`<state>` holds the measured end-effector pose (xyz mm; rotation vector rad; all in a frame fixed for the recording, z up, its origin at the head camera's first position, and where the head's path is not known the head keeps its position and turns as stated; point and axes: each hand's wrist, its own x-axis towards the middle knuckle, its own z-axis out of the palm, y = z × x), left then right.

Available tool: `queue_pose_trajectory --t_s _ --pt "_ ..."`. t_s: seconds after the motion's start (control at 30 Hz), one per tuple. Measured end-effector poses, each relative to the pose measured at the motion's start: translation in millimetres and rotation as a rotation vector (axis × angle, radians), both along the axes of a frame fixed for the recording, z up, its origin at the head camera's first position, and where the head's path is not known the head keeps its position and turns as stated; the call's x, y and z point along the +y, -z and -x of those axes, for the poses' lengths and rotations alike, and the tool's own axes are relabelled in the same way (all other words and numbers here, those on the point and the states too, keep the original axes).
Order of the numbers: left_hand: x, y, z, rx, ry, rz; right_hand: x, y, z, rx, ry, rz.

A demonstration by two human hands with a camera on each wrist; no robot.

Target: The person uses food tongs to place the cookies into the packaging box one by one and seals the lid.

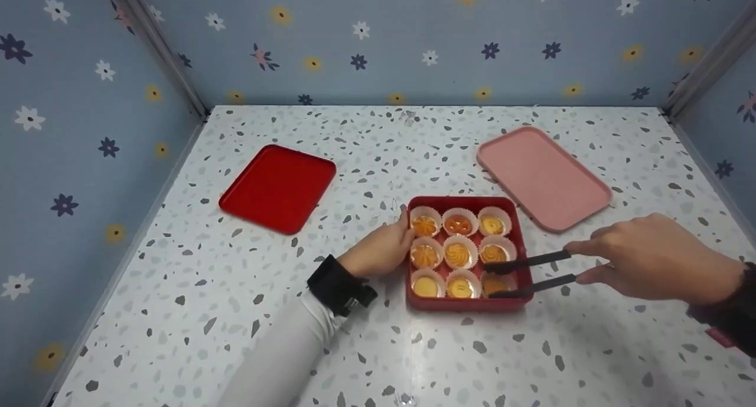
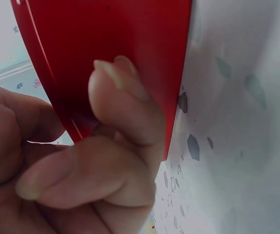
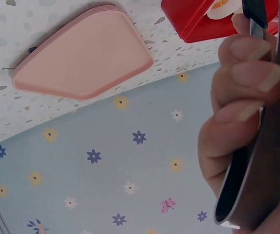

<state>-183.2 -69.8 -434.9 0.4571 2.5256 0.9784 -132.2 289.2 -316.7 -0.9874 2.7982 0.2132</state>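
A square red box (image 1: 515, 218) holds several cookies in pleated white paper cups, set in rows. My left hand (image 1: 381, 250) grips the box's left wall; in the left wrist view, curled fingers (image 2: 125, 102) lie against the red outer side. My right hand (image 1: 644, 256) holds dark tongs (image 1: 546, 257) from the right. The tongs' arms reach into the box, spread apart on either side of the front-right cookie (image 1: 495, 284), which they partly cover. In the right wrist view my fingers (image 3: 242, 97) wrap the tongs' bent metal handle (image 3: 261, 180).
A red lid or tray (image 1: 277, 188) lies at the left of the speckled table (image 1: 378, 159). A pink tray (image 1: 543, 176) lies behind the box to the right, close to its back corner. Flowered panels (image 1: 378, 46) enclose the table's back and sides.
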Motion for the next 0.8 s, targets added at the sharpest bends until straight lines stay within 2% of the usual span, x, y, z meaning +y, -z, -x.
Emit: queue_pose_trajectory --t_s 0.13,0.23,0.37,0.47,0.63,0.73,0.8 --pt "-0.8 -1.1 -1.0 0.024 0.009 -0.009 -0.4 -2.0 1.4 -0.018 0.020 -0.012" --pt "-1.2 -2.0 -1.8 0.013 0.005 -0.021 0.1 -4.8 2.4 -0.013 0.029 -0.010" --pt "-0.9 -2.3 -1.9 -0.005 0.002 -0.031 3.9 -11.7 1.6 0.038 0.035 0.000" --pt "-0.8 -2.6 -1.7 -0.003 0.001 -0.031 7.4 -18.1 2.0 0.120 0.056 0.016" --pt "-0.8 -3.6 -2.1 -0.007 0.001 -0.029 19.0 -20.2 11.9 0.335 0.162 0.109" --pt "-0.5 -3.5 -2.2 -0.020 -0.005 -0.030 32.9 -14.1 24.6 0.397 0.266 0.193" --pt "-0.4 -3.0 -2.2 -0.029 -0.011 -0.031 44.5 -7.6 35.0 0.387 0.352 0.260"
